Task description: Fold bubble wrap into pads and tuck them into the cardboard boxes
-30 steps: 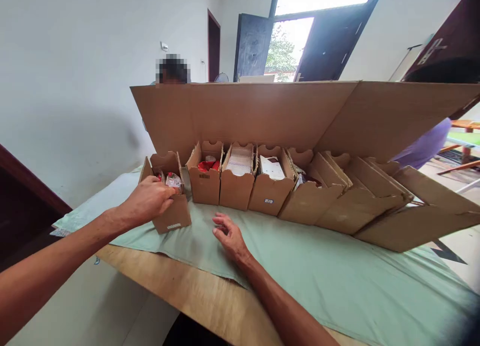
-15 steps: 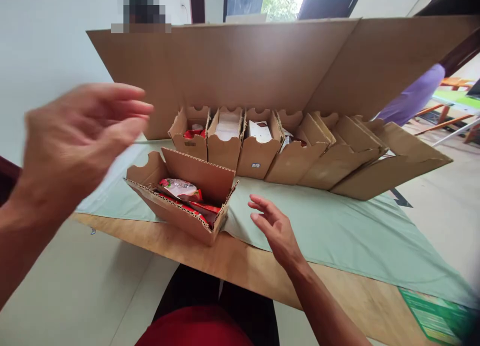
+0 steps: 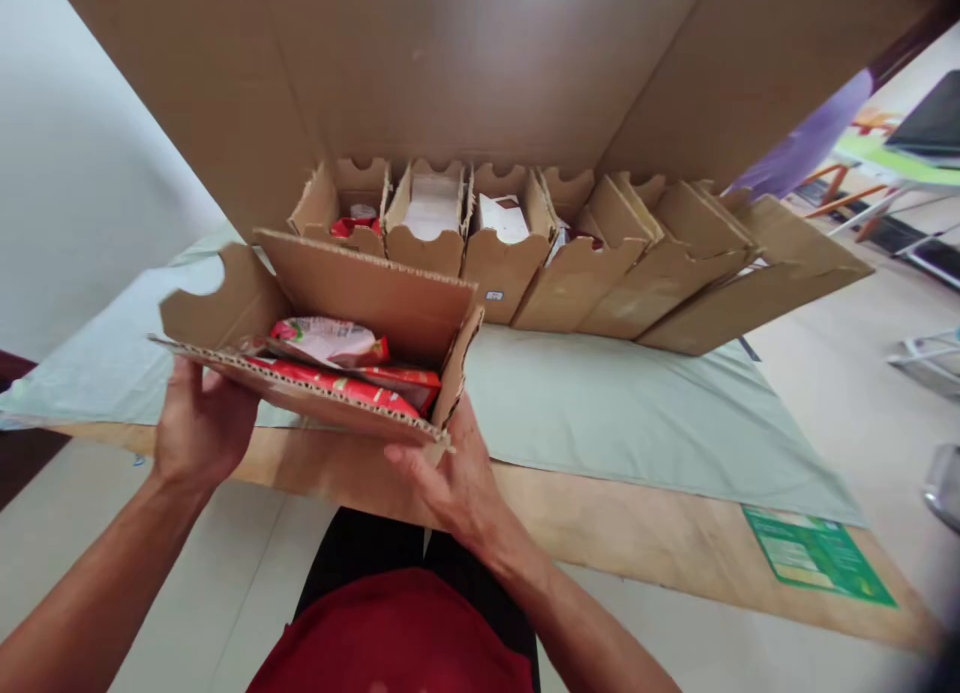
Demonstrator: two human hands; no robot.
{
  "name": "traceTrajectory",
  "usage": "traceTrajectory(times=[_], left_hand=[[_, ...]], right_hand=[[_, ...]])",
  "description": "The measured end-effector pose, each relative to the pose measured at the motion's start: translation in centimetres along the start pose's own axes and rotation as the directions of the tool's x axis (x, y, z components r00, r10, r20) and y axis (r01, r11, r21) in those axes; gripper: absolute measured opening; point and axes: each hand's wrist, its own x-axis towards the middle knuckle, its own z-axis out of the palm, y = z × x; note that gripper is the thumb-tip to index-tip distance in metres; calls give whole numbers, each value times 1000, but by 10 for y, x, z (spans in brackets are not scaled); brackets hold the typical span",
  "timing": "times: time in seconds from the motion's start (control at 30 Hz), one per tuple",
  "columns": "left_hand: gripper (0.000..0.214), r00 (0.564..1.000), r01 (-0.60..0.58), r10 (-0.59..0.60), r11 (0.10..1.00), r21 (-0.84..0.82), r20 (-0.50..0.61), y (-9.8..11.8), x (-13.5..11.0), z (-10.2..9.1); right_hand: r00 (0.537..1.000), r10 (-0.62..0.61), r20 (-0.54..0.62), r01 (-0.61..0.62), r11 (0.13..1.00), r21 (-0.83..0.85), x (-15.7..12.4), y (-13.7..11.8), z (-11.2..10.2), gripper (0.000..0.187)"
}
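Both my hands grip an open cardboard box [image 3: 367, 273] at the table's near edge. My left hand [image 3: 202, 418] supports it from below at its left end, fingers partly hidden under the wall. At the right end, my right hand [image 3: 457, 483] holds the lower corner, thumb in front and fingers behind. Inside the box lie several red and white packets [image 3: 330, 340], one resting on top of others. The box looks raised and tilted a little; whether its base touches the table I cannot tell.
Behind stands a row of cardboard bins, including one with red packets [image 3: 356, 225], one with white sheets [image 3: 433, 213] and one with a white item [image 3: 504, 218]. A tall cardboard panel [image 3: 480, 73] rises behind them. A green printed sheet [image 3: 817, 555] lies at the table's right edge.
My left hand has come down from the air to the box's left end. My right hand has moved left onto its right corner. The box appears lifted, and the view has tilted downward.
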Motion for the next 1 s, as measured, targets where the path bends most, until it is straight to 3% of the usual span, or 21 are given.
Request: traceTrajectory(times=[0.13, 0.27, 0.4, 0.53, 0.63, 0.77, 0.87, 1.0], left_hand=[[43, 995, -92, 93, 996, -17, 39, -1, 15, 38], [55, 979, -28, 40, 998, -61, 201, -47, 33, 77], [70, 969, 94, -86, 995, -27, 230, -96, 18, 106], [69, 967, 225, -231, 972, 59, 109, -106, -30, 104], [68, 964, 264, -262, 962, 73, -43, -94, -74, 84], [63, 948, 308, -295, 945, 110, -119, -76, -126, 58], [59, 949, 312, -303, 944, 112, -84, -72, -139, 55], [64, 947, 322, -321, 945, 60, -26, -91, -119, 88]], right_hand=[[989, -36, -140, 38, 999, 10, 28, -7, -51, 68], [967, 22, -253, -34, 999, -43, 36, 20, -99, 60], [955, 142, -259, -139, 990, 29, 25, 61, -123, 62], [941, 209, -265, -205, 978, 45, -1, 71, -125, 62], [941, 258, -221, -259, 966, 28, -29, 54, -117, 61], [964, 203, -170, -187, 977, 104, -62, 29, -107, 66], [970, 186, -158, -166, 977, 132, -72, 22, -110, 66], [950, 191, -247, -171, 980, 100, -66, 34, -148, 76]])
